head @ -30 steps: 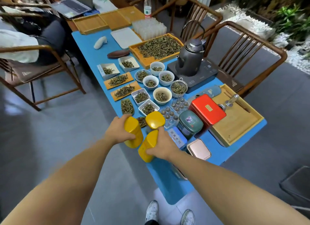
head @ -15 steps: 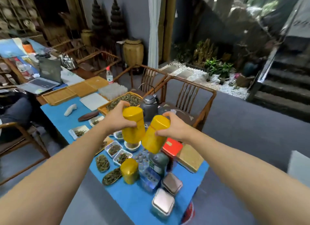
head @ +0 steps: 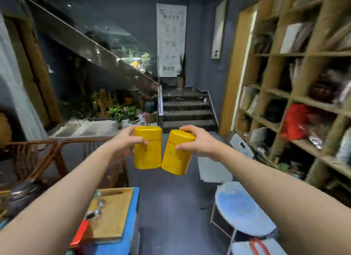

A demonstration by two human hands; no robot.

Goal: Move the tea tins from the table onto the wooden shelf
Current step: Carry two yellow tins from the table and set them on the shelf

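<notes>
Dark stone stairs (head: 187, 110) at centre back, with a pale hanging scroll (head: 171, 38) on the grey wall above. Small indoor garden of green plants (head: 121, 112) at left; wooden chair (head: 45, 158) nearer (partly blurred). Round blue-cushioned stool (head: 241, 209) at lower right.

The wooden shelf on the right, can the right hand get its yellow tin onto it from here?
Probably not yet. The right hand holds its yellow tin out ahead, while the wooden shelf stands off to the side, beyond a round stool; a step closer looks needed.
</notes>
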